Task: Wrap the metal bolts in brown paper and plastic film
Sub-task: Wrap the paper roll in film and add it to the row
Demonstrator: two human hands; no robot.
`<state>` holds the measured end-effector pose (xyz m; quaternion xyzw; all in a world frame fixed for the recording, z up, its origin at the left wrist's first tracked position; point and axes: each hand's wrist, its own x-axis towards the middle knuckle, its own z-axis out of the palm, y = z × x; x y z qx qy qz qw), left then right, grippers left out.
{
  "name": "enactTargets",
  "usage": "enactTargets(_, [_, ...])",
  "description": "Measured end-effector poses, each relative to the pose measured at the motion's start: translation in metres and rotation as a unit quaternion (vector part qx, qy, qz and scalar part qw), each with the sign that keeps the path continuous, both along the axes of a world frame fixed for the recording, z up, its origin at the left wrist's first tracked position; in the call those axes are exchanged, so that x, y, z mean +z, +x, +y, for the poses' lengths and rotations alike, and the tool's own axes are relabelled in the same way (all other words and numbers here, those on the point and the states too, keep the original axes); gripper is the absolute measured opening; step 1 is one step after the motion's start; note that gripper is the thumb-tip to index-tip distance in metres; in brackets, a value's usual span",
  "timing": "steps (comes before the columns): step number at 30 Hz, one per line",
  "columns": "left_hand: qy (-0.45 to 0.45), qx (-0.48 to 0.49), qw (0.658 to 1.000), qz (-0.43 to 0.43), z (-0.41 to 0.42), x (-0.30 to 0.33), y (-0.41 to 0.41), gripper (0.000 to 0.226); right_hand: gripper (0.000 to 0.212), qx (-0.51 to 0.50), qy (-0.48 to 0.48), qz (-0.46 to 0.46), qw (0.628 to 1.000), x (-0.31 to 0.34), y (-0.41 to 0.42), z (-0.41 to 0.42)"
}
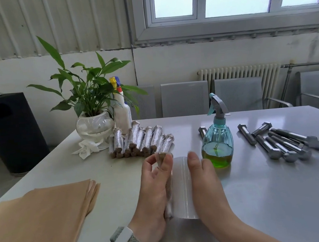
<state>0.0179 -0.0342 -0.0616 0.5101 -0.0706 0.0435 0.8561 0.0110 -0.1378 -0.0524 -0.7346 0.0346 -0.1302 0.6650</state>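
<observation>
My left hand (pixel 154 181) grips a bolt wrapped in brown paper (pixel 161 156), lying lengthwise away from me, its far end pinched between thumb and fingers. A band of clear plastic film (pixel 182 187) stretches from that bolt across to my right hand (pixel 203 177), which holds the film's other side; the roll itself is hidden under the hand. A pile of several wrapped bolts (pixel 141 140) lies just beyond my left hand. Several bare metal bolts (pixel 285 142) lie at the right. A stack of brown paper sheets (pixel 43 216) sits at the near left.
A teal spray bottle with green liquid (pixel 217 134) stands right beside my right hand. At the back left are a potted plant in a glass bowl (pixel 94 125), a white spray bottle (pixel 122 112) and crumpled tissue (pixel 88 148). Chairs (pixel 184 98) line the table's far side.
</observation>
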Motion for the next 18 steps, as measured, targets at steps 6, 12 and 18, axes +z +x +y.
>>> enactTargets(6, [-0.013,-0.035,0.999,0.022,-0.003,-0.001,-0.001,0.046,0.064,-0.012,-0.035,0.015,0.999,0.003,0.002,-0.005])
enactTargets(12, [0.044,0.0,0.999,0.012,0.002,0.001,0.006,0.043,0.068,0.172,0.126,0.086,0.973,0.002,0.005,-0.011])
enactTargets(18, [0.109,0.045,0.993,-0.006,0.007,0.001,0.012,0.054,0.073,0.156,0.065,0.045,0.985,0.0,0.007,-0.012])
